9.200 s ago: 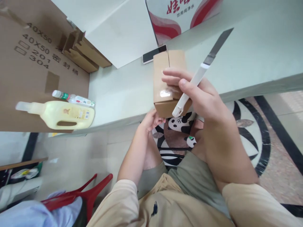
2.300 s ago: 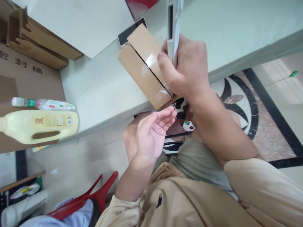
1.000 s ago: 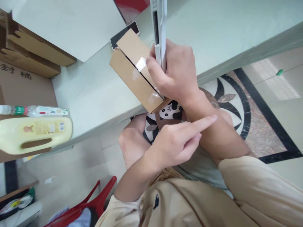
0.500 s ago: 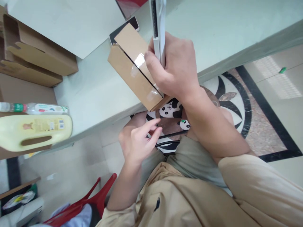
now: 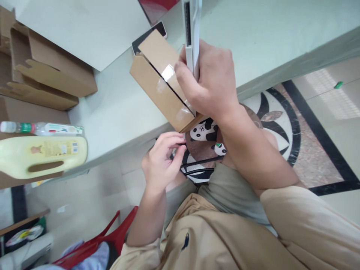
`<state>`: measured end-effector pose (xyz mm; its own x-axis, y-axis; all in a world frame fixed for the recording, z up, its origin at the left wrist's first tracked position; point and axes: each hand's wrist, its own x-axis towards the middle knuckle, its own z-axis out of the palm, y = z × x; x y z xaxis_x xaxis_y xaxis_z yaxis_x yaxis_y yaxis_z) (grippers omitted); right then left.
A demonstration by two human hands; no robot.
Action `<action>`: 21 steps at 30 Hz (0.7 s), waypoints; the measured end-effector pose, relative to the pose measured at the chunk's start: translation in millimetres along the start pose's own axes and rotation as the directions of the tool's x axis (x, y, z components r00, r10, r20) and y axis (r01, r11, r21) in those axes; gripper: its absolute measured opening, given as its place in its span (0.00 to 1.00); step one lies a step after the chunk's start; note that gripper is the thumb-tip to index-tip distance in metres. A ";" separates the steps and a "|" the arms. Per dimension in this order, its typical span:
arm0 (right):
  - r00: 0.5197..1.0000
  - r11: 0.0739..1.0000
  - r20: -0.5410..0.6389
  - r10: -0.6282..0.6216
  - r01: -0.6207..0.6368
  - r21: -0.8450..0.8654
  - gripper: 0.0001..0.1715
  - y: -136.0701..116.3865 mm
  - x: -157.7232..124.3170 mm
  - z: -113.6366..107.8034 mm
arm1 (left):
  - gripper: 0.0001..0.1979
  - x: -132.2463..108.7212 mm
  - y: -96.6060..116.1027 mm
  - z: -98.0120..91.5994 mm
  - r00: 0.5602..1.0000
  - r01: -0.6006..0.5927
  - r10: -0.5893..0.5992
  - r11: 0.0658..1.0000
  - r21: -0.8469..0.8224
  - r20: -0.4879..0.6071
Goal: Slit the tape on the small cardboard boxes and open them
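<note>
- Here, the right hand [image 5: 211,78] grips the white knife [image 5: 195,30], fingers curled round it and thumb pressed along its side.
- The box [image 5: 156,89] lies on the table [image 5: 112,116], its near end at the edge, clear tape [image 5: 168,72] on its flaps [image 5: 157,47], a dark slit between them.
- The left hand [image 5: 163,159] is just below the box's near corner, fingers bent, thumb apart from them; whether it touches, I cannot tell.
- The phone [image 5: 137,43] is by the box's far end.

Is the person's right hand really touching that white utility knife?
Touching. The head view shows the right hand closed in a fist around the white utility knife, which sticks up past the thumb.
</note>
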<state>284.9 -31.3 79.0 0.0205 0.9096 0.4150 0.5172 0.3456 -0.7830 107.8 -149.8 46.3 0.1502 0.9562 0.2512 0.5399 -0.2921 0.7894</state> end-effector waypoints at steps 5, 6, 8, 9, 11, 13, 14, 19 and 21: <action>1.000 1.000 0.025 0.017 -0.016 -0.015 0.09 -1.7 0.0 -1.4 | 0.04 -2.7 0.2 0.6 1.000 0.021 -0.020 0.999 -0.047 0.018; 0.999 1.000 0.029 0.019 -0.019 -0.020 0.09 -1.9 -0.1 -1.7 | 0.05 -3.1 1.4 0.9 0.999 0.049 -0.048 0.996 -0.075 0.018; 0.999 1.000 0.035 0.014 -0.013 -0.023 0.10 -1.6 -0.6 -1.7 | 0.05 -2.5 4.3 2.3 0.993 0.117 -0.120 0.981 -0.154 -0.010; 1.000 1.000 0.030 0.009 -0.008 -0.019 0.11 -1.1 -0.9 -1.5 | 0.06 -1.4 5.8 3.4 0.986 0.156 -0.165 0.967 -0.203 -0.027; 1.000 1.000 0.014 -0.002 0.002 -0.004 0.14 0.3 -1.5 -0.9 | 0.09 1.9 8.2 5.4 0.966 0.224 -0.253 0.920 -0.323 -0.051; 1.000 1.000 -0.006 -0.015 0.015 0.007 0.16 1.4 -1.8 -0.3 | 0.12 5.2 8.9 6.7 0.944 0.271 -0.326 0.855 -0.442 -0.053; 1.000 1.000 -0.014 -0.019 0.019 0.005 0.17 1.6 -1.8 -0.1 | 0.13 6.6 8.7 6.9 0.935 0.285 -0.352 0.824 -0.489 -0.047; 1.000 1.000 -0.016 -0.009 0.009 -0.014 0.16 0.2 -1.2 -0.3 | 0.14 7.3 4.7 5.8 0.931 0.279 -0.362 0.777 -0.564 -0.038; 1.000 1.000 -0.016 -0.004 0.004 -0.010 0.15 0.0 -1.0 -0.8 | 0.12 6.4 4.6 4.5 0.943 0.249 -0.329 0.793 -0.555 -0.046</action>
<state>285.5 -32.4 79.0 0.0320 0.9043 0.4258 0.5259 0.3470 -0.7765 115.0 -145.0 49.0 -0.0746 0.9972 0.0031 0.0057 -0.0027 1.0000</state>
